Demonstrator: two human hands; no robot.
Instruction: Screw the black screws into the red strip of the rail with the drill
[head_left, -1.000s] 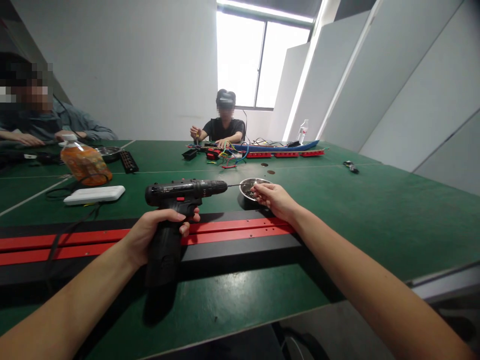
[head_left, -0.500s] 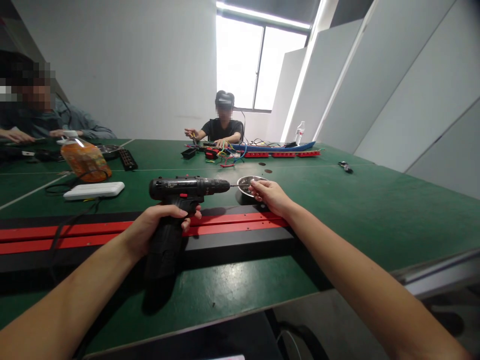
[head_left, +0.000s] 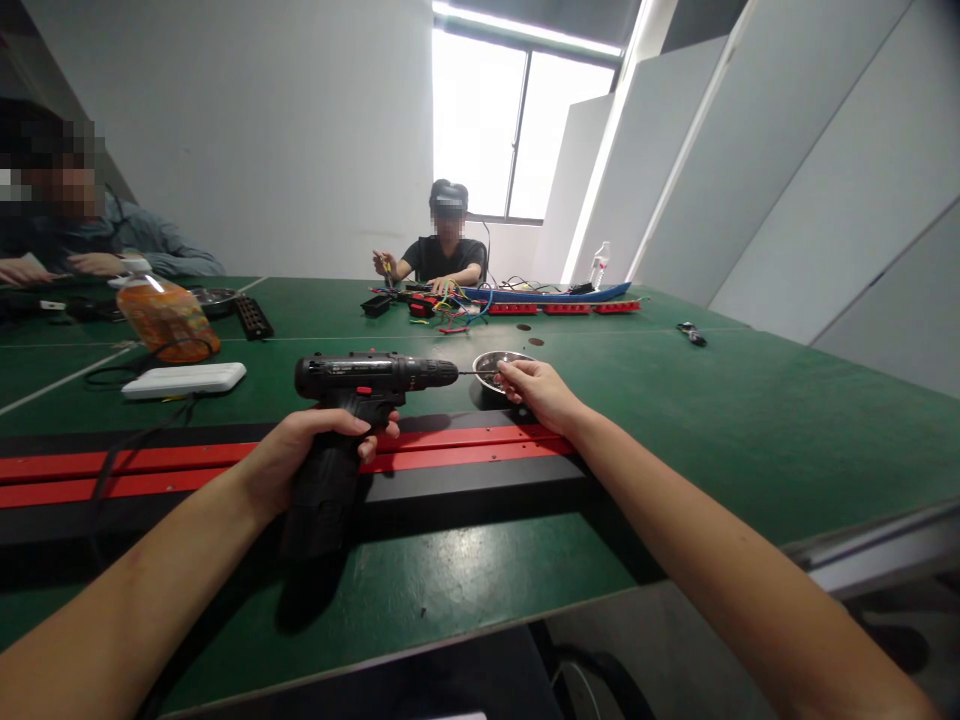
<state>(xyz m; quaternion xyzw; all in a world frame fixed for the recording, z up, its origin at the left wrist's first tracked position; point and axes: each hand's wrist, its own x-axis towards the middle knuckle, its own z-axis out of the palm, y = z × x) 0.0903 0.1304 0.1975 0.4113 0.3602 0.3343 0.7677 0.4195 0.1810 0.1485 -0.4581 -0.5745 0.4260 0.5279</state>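
Note:
A black cordless drill [head_left: 352, 378] lies level in the air, its thin bit [head_left: 474, 373] pointing right. Its grip is wrapped by my left hand [head_left: 304, 450]. At the bit's tip, my right hand [head_left: 538, 390] has thumb and fingers pinched together; whatever is between them is too small to make out. Just behind those fingers stands a round metal bowl [head_left: 480, 362] with small dark pieces inside. Under both hands runs a long black bar with red strips [head_left: 450, 458], lying across the green table [head_left: 720, 430].
To the left are a white power-bank-like box [head_left: 184, 380], a bottle of orange drink [head_left: 165, 320] and a cable across the bar. At the far side, a person [head_left: 450, 250] handles coloured wires [head_left: 457, 305] beside red socket strips [head_left: 566, 309]. Another person [head_left: 127, 235] sits far left.
The drill and my left hand have shifted very slightly left. My right hand keeps its pinch at the bit's tip, almost unmoved.

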